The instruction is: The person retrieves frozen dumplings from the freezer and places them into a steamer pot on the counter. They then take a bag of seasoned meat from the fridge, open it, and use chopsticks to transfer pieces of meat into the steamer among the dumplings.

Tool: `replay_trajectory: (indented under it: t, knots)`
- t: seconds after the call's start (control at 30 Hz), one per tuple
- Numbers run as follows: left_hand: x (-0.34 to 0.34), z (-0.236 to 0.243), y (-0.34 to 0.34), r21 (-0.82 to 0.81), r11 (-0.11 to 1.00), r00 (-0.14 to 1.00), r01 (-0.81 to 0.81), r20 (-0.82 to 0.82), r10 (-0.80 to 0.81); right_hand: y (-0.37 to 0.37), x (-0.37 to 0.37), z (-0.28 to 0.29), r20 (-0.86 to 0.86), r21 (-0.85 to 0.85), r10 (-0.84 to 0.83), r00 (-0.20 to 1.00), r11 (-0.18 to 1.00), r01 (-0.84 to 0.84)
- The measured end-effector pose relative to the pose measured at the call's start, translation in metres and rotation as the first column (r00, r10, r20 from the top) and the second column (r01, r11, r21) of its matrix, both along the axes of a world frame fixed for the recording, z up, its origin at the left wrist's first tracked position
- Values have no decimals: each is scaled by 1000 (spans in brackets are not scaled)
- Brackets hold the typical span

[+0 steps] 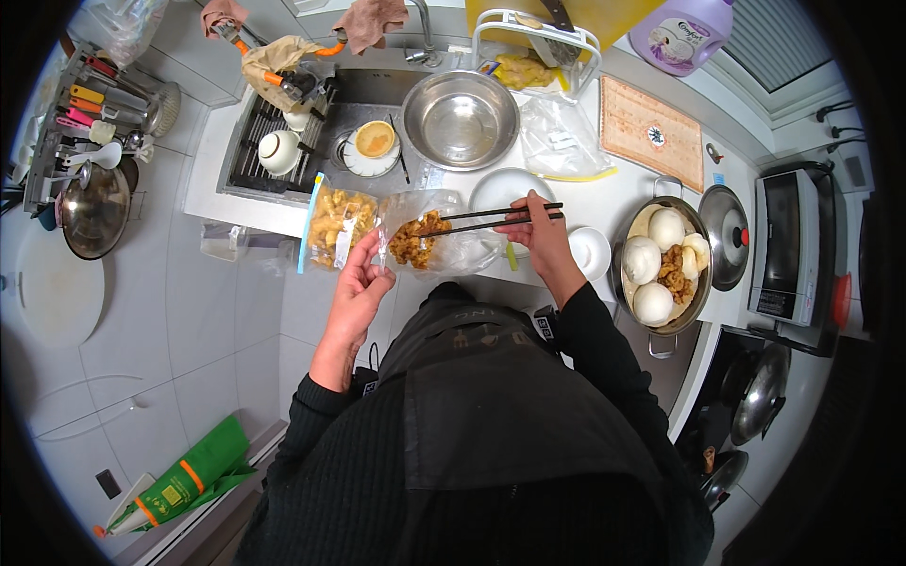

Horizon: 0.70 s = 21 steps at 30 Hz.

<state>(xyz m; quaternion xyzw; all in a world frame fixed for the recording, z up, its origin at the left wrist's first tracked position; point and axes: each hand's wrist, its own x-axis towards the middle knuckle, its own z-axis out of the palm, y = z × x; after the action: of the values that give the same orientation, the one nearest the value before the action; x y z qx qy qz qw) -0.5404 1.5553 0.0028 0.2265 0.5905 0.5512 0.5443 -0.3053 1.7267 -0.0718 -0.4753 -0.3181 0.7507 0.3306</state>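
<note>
My left hand (357, 294) pinches the edge of a clear plastic bag (479, 247) at the counter's front edge. Inside the bag lie brown, fried-looking food pieces (415, 247). My right hand (545, 243) grips a pair of dark chopsticks (491, 219), whose tips reach left to the brown pieces. Beside my left hand is a zip bag (335, 226) of yellowish pieces. To the right, a two-handled steel pot (618, 283) contains white buns (643, 260) and a pile of similar brown pieces (674, 274). A white plate (500, 187) lies partly hidden behind the bag and right hand.
A steel bowl (460, 121) stands by the sink (363, 87). A small white bowl (590, 253) sits left of the pot, and a pot lid (725, 236) lies to its right. Farther back are a patterned board (651, 132), an open zip bag (562, 141) and a purple bottle (681, 36).
</note>
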Motion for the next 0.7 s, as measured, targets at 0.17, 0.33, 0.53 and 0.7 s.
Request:
replay_trajectory:
  t: [0.17,0.33,0.53,0.7]
  knots:
    - [4,0,9,24,999,999,34,26,-35,-7,4,-3,50,7,-43,998,999,43]
    - [11,3,16,13,996,996,94,-2,-93,-13,-27,-4,79,94,38,996,995,-46]
    - [14,10,19,23,996,996,84,8,-84,-21,-37,10,237,338,97,967,925,-175]
    - [17,10,23,6,999,999,52,3,-52,-20,-6,36,214,340,107,971,924,-177]
